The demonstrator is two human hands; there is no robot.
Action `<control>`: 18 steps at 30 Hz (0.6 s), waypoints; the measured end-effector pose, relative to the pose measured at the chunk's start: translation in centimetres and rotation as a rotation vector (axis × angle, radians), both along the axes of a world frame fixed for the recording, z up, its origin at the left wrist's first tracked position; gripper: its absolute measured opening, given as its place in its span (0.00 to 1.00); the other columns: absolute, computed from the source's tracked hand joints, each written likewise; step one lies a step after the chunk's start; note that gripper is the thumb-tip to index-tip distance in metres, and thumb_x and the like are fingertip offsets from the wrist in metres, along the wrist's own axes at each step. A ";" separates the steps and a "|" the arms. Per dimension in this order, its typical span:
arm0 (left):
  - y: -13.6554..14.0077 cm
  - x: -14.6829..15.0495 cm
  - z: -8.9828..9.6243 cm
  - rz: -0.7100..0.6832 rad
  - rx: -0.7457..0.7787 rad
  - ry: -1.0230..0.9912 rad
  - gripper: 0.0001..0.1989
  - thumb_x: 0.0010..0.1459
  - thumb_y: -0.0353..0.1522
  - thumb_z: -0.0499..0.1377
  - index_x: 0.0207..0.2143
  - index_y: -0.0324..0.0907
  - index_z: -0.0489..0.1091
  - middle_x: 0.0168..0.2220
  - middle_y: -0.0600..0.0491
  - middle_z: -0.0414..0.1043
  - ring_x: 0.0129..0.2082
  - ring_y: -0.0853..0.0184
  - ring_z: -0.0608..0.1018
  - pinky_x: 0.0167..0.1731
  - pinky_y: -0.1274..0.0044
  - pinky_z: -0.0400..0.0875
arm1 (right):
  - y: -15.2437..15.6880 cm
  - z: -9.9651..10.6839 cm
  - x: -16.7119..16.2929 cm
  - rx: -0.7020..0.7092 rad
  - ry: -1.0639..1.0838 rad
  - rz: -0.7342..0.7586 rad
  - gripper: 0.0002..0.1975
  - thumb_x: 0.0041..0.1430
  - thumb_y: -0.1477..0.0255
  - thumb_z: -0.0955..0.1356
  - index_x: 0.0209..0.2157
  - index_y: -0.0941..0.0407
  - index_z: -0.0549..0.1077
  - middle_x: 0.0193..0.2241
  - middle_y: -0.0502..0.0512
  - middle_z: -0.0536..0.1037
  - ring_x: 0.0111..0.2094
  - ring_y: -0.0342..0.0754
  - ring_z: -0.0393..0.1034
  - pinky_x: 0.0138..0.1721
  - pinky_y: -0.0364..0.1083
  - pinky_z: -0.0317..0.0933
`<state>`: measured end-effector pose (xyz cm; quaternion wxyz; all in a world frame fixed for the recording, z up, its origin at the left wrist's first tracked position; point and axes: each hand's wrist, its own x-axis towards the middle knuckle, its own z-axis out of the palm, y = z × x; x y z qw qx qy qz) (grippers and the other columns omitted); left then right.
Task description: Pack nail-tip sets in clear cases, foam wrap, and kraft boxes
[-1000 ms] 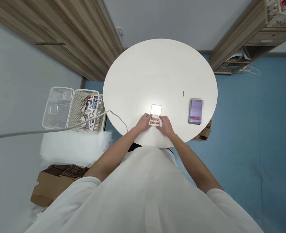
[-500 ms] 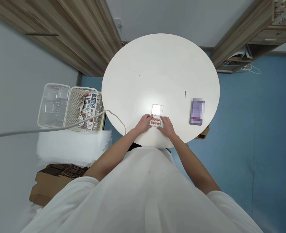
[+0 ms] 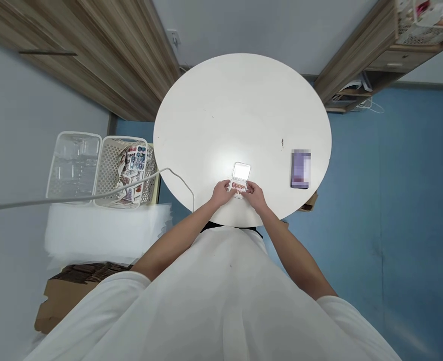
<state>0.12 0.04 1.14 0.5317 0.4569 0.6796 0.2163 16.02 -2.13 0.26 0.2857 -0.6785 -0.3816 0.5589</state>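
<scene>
A small clear case (image 3: 241, 171) lies near the front edge of the white round table, its lid raised and tipped away from me. Two rows of orange-brown press-on nails (image 3: 238, 186) sit in its base. My left hand (image 3: 222, 194) grips the base from the left, the thumb reaching over the lower row. From the right, my right hand (image 3: 257, 197) holds the other side, its thumb and fingertips at the lower right nails. Parts of the lower row are hidden by my thumbs.
A purple box or phone-like item (image 3: 300, 169), blurred out, lies at the right on the table (image 3: 240, 100). Left of the table stand a white perforated basket (image 3: 106, 165) of nail cards and a clear bin (image 3: 74, 165). A grey cable (image 3: 146, 178) crosses the left edge.
Both thumbs have moved inward over the lower row of nails, covering part of it. The camera view has shifted slightly; the case remains open.
</scene>
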 end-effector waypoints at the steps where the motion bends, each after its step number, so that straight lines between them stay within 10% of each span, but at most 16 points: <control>1: -0.1 -0.2 0.2 0.027 -0.021 -0.024 0.17 0.41 0.37 0.65 0.35 0.40 0.68 0.31 0.52 0.66 0.31 0.69 0.68 0.32 0.76 0.63 | -0.2 0.4 -0.4 0.007 0.011 -0.018 0.29 0.42 0.71 0.68 0.50 0.55 0.64 0.42 0.55 0.68 0.35 0.44 0.65 0.40 0.48 0.63; 18: -1.8 -6.7 4.4 0.056 0.083 -0.426 0.20 0.39 0.39 0.66 0.34 0.40 0.66 0.29 0.55 0.66 0.25 0.74 0.70 0.27 0.79 0.64 | -2.9 6.3 -6.0 0.257 0.178 -0.187 0.22 0.42 0.69 0.67 0.44 0.54 0.70 0.36 0.51 0.69 0.27 0.40 0.66 0.31 0.44 0.61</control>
